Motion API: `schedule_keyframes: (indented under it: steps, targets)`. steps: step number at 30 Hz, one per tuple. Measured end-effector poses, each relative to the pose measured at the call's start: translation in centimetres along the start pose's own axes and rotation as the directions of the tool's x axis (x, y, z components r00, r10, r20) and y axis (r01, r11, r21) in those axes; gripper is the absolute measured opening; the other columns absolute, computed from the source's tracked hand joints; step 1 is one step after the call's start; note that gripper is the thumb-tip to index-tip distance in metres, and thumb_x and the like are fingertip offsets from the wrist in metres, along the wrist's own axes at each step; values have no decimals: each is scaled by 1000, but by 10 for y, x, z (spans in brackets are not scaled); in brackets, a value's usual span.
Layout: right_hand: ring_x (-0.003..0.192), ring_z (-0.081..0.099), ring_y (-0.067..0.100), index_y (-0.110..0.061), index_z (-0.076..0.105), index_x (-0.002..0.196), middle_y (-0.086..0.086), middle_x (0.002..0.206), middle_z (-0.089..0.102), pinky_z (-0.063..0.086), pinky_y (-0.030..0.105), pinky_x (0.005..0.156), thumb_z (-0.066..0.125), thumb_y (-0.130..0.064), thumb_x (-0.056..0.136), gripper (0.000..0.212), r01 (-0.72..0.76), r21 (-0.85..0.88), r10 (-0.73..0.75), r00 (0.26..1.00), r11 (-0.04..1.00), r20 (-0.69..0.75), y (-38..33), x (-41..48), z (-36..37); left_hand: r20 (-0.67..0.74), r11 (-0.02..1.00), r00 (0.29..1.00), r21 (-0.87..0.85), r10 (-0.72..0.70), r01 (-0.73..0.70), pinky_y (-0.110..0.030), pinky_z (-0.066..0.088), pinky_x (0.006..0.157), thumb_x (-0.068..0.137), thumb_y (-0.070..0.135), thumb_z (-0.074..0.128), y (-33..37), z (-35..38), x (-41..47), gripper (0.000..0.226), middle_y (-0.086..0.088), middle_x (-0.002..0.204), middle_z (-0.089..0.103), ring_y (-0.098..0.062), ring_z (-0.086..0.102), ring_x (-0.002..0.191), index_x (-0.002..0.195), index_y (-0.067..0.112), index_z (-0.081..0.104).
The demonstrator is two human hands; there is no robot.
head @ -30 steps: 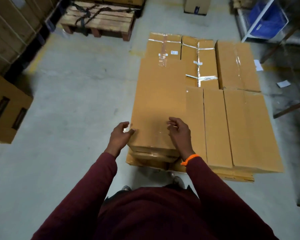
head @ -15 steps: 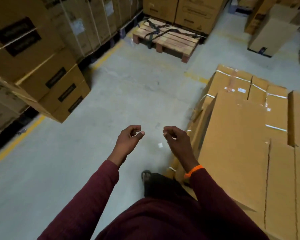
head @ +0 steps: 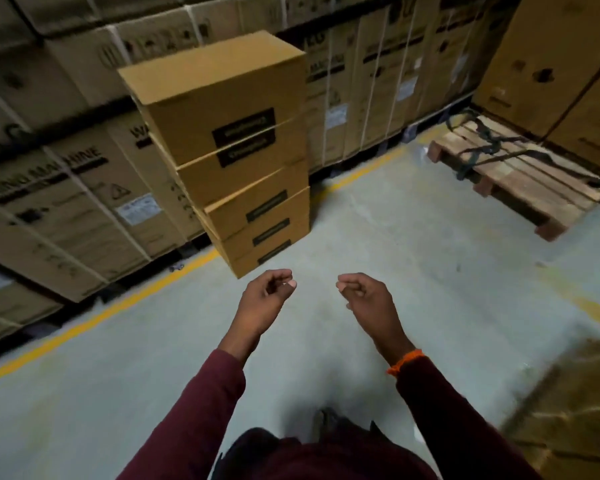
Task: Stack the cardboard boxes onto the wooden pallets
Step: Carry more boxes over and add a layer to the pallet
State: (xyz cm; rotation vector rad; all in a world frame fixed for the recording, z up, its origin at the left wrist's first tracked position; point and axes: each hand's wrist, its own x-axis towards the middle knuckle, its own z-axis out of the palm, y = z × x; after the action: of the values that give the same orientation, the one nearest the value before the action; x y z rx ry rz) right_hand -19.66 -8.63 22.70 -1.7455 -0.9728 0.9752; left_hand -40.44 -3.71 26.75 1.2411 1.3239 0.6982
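A tall stack of brown cardboard boxes [head: 229,143] with black labels stands on the floor ahead, left of centre. My left hand [head: 265,299] and my right hand [head: 368,299] hang in front of me over bare floor, just short of the stack's base. Both hold nothing, with fingers loosely curled. A wooden pallet [head: 520,178] with dark straps lying across it sits at the far right. The blurred corner of the boxes stacked earlier [head: 575,410] shows at the lower right.
Large strapped cartons [head: 66,209] line the left wall and the back behind a yellow floor line [head: 94,317]. More big cartons [head: 561,64] stand behind the pallet. Grey concrete floor [head: 413,244] lies between the stack and the pallet.
My hands have let go of the flat box on the pallet stack. My view has swung left, away from that stack, toward the stack of labelled boxes.
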Motion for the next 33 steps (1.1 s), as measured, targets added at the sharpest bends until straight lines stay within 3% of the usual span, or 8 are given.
schedule_keyframes:
  steps: [8, 13, 18, 21, 23, 25, 28, 33]
  targets:
    - [96, 72, 12, -23, 76, 108, -3, 99, 77, 62, 40, 87, 71, -24, 95, 13, -23, 58, 11, 978, 998, 207, -80, 144, 125, -175, 989, 978, -116, -114, 94, -21, 48, 82, 96, 22, 68, 7, -114, 138, 20, 4, 110, 72, -8, 64, 103, 116, 20, 72]
    - [100, 71, 15, -24, 76, 106, -6, 99, 77, 62, 34, 83, 70, -22, 95, 12, -85, 92, 65, 976, 992, 206, -117, 220, 207, -169, 987, 980, -143, -102, 78, -24, 48, 82, 96, 22, 69, 34, -191, 256, 18, 5, 110, 71, -11, 65, 105, 114, 24, 71]
    - [100, 71, 10, -26, 76, 108, -9, 101, 77, 61, 33, 85, 72, -26, 94, 15, -39, 146, 12, 983, 988, 182, -188, 295, 280, -243, 985, 970, -168, -5, -37, -38, 51, 102, 99, 32, 65, 85, -288, 373, 22, 2, 124, 67, -16, 63, 117, 120, 27, 67]
    - [96, 71, 6, -26, 75, 109, -11, 99, 77, 61, 34, 86, 75, -32, 91, 19, -1, 192, -31, 986, 981, 163, -223, 326, 320, -355, 979, 935, -194, -18, -55, -37, 53, 94, 100, 47, 58, 109, -334, 431, 33, 1, 130, 64, -19, 62, 118, 128, 28, 61]
    - [98, 71, 5, -28, 74, 110, -12, 102, 77, 61, 40, 90, 79, -44, 84, 31, -9, 217, -33, 981, 976, 192, -237, 344, 349, -403, 974, 915, -214, -20, -73, -35, 52, 93, 102, 50, 52, 120, -357, 466, 40, 0, 134, 62, -18, 61, 120, 135, 29, 56]
    - [104, 70, 4, -34, 70, 119, -13, 113, 74, 60, 45, 93, 79, -60, 72, 54, -27, 219, -23, 974, 975, 223, -248, 366, 376, -428, 968, 904, -230, -10, -98, -39, 50, 100, 103, 50, 49, 130, -373, 499, 42, 1, 137, 60, -18, 58, 123, 138, 28, 53]
    - [109, 67, 3, -38, 56, 137, -16, 130, 63, 60, 44, 92, 77, -70, 66, 80, -28, 216, -13, 983, 976, 185, -256, 408, 398, -425, 966, 904, -218, 36, -141, -38, 49, 101, 105, 46, 48, 144, -393, 541, 39, 3, 134, 60, -15, 59, 120, 137, 25, 52]
    - [110, 66, 9, -41, 50, 133, -13, 131, 58, 61, 45, 90, 75, -85, 54, 94, -76, 238, 55, 994, 968, 92, -267, 453, 403, -380, 981, 925, -181, 0, -74, -44, 53, 102, 93, 60, 58, 160, -431, 600, 63, 5, 137, 61, -17, 61, 120, 147, 28, 47]
